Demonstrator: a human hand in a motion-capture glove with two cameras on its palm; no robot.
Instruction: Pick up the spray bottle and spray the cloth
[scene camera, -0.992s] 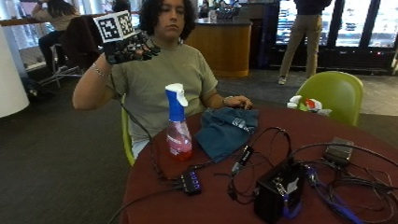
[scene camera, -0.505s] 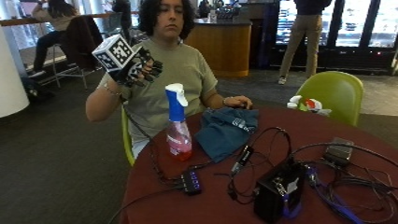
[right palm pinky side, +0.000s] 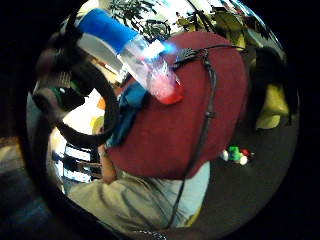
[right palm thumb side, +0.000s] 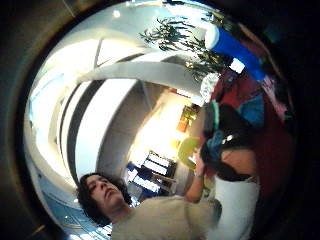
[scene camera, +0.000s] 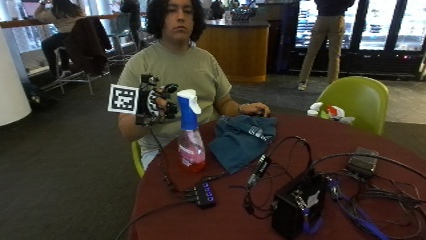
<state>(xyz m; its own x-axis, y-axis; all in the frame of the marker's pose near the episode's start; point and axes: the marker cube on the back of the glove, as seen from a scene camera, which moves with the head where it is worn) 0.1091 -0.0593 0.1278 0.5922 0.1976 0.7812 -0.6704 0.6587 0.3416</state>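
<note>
No label reads on the clear, blue-topped spray bottle (scene camera: 190, 135); just beside its head, the black-gloved right hand (scene camera: 158, 105) hangs with fingers relaxed, grasping nothing.

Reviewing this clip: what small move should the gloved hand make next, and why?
Probably shift sideways to close around the spray bottle's neck. The right hand hovers beside the blue head, not yet gripping, while the bottle stands upright on the table beside the cloth.
</note>
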